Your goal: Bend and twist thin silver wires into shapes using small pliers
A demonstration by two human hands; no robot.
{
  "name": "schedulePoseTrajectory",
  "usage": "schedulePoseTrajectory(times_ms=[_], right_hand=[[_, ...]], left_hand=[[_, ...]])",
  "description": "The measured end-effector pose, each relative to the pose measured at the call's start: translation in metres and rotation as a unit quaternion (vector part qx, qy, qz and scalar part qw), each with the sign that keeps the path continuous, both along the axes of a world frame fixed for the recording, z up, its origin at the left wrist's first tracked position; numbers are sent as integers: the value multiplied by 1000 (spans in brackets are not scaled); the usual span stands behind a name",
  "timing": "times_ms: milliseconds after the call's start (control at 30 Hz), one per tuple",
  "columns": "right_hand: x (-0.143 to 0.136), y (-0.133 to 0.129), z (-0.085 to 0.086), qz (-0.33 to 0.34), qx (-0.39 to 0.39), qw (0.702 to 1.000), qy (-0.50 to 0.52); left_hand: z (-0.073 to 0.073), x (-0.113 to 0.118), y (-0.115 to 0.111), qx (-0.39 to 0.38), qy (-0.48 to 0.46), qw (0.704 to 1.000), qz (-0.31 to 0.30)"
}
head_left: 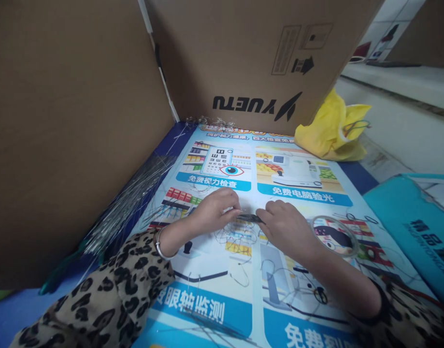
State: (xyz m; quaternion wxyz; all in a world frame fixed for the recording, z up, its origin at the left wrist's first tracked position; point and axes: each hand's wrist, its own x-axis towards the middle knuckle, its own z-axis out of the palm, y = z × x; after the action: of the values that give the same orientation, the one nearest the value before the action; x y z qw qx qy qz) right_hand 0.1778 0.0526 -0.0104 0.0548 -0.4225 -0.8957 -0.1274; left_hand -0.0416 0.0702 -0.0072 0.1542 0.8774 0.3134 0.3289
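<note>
Near the middle of the printed poster, my right hand (285, 223) is closed round a small dark tool, seemingly pliers (250, 218), whose tip points left. My left hand (217, 210) pinches at that tip, with something thin and wire-like between thumb and fingers, too small to make out clearly. Below the hands, loops of thin wire (239, 273) lie on the poster (255, 290). A clear ring, perhaps a tape roll (353, 237), sits beside my right forearm.
Cardboard panels (222, 58) stand at the back and left. A bundle of thin wires (122, 208) lies on the left. Further right are a yellow bag (326, 130) and a turquoise box (406, 217). More wires (218, 326) lie at the front.
</note>
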Motion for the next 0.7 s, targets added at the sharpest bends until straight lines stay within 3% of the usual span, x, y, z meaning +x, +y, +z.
schedulePoseTrajectory(times_ms=[233,700], right_hand=[[0,-1,1,26,69,997,-16],[1,1,-2,27,72,997,-6]], left_hand=[[2,1,-2,-21,5,1000,-5],[3,3,-3,-66,-18,997,-40]])
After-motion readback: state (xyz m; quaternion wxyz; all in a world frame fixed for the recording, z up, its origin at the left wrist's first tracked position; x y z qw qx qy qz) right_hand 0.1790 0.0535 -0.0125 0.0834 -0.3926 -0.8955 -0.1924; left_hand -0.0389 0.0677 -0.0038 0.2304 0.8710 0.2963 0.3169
